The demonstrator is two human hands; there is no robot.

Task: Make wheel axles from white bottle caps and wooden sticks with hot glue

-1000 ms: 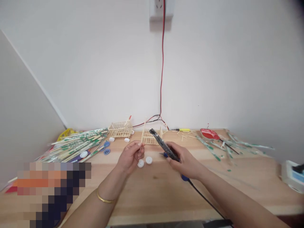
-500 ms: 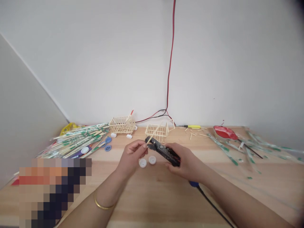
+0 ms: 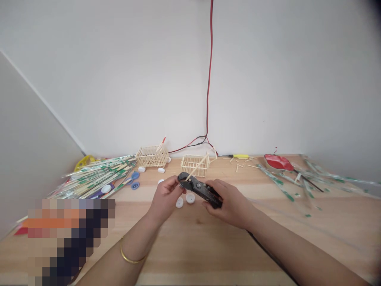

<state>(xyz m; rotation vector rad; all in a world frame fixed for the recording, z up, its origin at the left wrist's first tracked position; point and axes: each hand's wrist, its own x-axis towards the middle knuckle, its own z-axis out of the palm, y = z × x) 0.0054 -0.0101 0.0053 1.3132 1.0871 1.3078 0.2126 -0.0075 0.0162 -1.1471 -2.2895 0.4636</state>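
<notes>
My left hand [image 3: 165, 196] pinches a thin wooden stick [image 3: 197, 167] that slants up to the right. My right hand [image 3: 229, 203] grips black cutting pliers [image 3: 200, 189], whose jaws sit on the stick close to my left fingertips. Two white bottle caps [image 3: 185, 200] lie on the wooden table [image 3: 193, 246] just below the pliers. Behind them stands a small open stick-built basket [image 3: 195, 164], and a second stick cart [image 3: 151, 155] with white cap wheels stands further left.
A heap of wrapped chopsticks [image 3: 95, 178] with blue and white caps covers the left of the table. Torn wrappers [image 3: 293, 180], a red dish [image 3: 277, 162] and cut stick bits lie at right. A red-black cable [image 3: 209, 79] runs down the wall. A dark cord passes under my right arm.
My hands have come together: the pliers swung down from pointing up-left until their jaws closed around the stick in my left hand. The camera view tilted slightly.
</notes>
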